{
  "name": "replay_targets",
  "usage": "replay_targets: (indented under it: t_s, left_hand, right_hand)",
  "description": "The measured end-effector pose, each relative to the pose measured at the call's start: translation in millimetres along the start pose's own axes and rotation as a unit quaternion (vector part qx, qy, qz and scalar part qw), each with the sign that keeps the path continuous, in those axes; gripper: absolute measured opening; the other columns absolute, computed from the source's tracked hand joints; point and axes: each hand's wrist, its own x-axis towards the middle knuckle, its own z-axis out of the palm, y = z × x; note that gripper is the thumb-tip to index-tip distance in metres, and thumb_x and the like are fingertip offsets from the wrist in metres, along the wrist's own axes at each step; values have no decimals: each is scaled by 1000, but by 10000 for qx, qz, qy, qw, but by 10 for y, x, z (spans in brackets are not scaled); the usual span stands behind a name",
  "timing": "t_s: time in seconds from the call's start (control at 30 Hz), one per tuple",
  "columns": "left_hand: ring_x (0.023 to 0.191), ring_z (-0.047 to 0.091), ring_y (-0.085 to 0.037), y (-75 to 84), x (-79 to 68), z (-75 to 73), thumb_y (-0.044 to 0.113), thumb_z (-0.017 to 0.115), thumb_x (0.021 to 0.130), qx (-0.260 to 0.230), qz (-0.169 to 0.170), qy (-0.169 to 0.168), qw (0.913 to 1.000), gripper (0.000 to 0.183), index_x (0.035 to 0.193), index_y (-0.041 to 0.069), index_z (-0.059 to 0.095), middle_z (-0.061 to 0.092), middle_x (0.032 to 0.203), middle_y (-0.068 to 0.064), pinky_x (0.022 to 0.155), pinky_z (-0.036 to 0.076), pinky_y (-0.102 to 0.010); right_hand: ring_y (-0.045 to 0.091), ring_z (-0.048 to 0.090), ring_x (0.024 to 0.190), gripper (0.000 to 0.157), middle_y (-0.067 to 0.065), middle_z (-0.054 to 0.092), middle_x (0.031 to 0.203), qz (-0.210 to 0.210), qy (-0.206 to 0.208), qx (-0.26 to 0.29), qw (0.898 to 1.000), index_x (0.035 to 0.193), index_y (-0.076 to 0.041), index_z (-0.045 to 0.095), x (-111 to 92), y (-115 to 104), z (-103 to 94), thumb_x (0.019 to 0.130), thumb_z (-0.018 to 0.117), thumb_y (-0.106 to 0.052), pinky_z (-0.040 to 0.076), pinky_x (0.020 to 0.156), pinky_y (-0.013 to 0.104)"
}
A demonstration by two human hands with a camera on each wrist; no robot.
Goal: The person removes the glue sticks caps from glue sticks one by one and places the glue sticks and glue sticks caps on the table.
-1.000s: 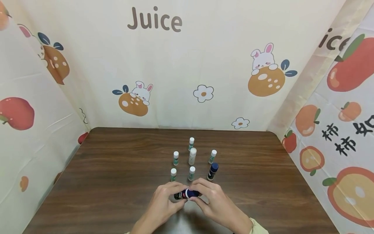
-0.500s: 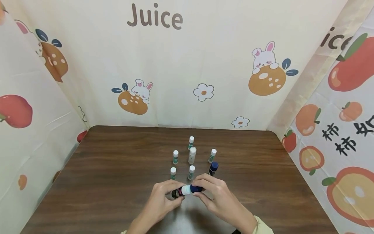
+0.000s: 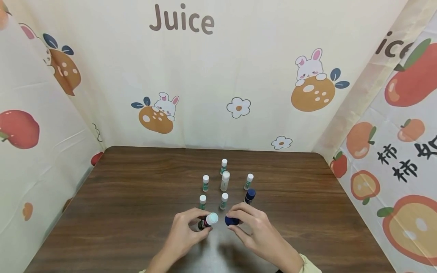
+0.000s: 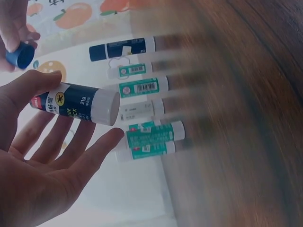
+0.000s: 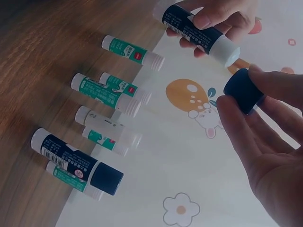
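Observation:
My left hand point(image 3: 186, 230) grips an uncapped glue stick point(image 4: 78, 101) with a dark navy label reading 21g and white ends. Its pale top tilts up toward the right in the head view. My right hand point(image 3: 250, 227) pinches a navy cap point(image 5: 243, 91) between thumb and fingers, a short gap from the glue stick's open end. A second navy glue stick point(image 5: 75, 161), capped, stands just beyond my right hand. Farther back are several small green-labelled glue sticks point(image 3: 223, 201) with white caps, and a taller white one point(image 3: 224, 181) among them.
All of the standing glue sticks are on a brown wood-grain table point(image 3: 143, 182), in a loose cluster ahead of both hands. A cream curtain point(image 3: 205, 76) printed with rabbits and fruit hangs behind the table, with printed cloths at both sides.
The navy cap has come off the glue stick. My hands have drawn apart, the left tilting the glue stick more upright and the right keeping the cap.

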Motion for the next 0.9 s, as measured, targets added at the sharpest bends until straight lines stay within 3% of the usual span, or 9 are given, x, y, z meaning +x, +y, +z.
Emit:
replay_targets:
  t_s: [0.37, 0.57, 0.9]
  left_hand:
    - [79, 65, -9, -98, 25, -131, -5, 82, 61, 13, -285, 651, 9975, 39, 90, 18, 72, 68, 85, 12, 63, 56, -30]
    - [81, 64, -7, -157, 50, -217, -2, 84, 61, 242, -395, 888, 9950, 39, 90, 21, 72, 69, 84, 14, 70, 55, -33]
    - [90, 67, -22, -222, 139, -374, -1, 80, 70, -504, -889, 907, 9906, 28, 95, 9, 70, 69, 93, -6, 72, 55, -30]
  right_hand:
    - [9, 61, 83, 38, 1, 57, 101, 112, 19, -218, 9997, 103, -11, 65, -118, 11, -42, 71, 76, 6, 49, 73, 13]
    - [10, 61, 82, 37, 1, 56, 101, 181, -9, -207, 9996, 102, -10, 65, -192, 23, -59, 71, 75, 7, 50, 72, 13]
    - [10, 59, 83, 39, 1, 57, 100, 280, 16, -364, 9989, 101, -11, 66, -325, 53, -93, 68, 76, 8, 49, 71, 13]
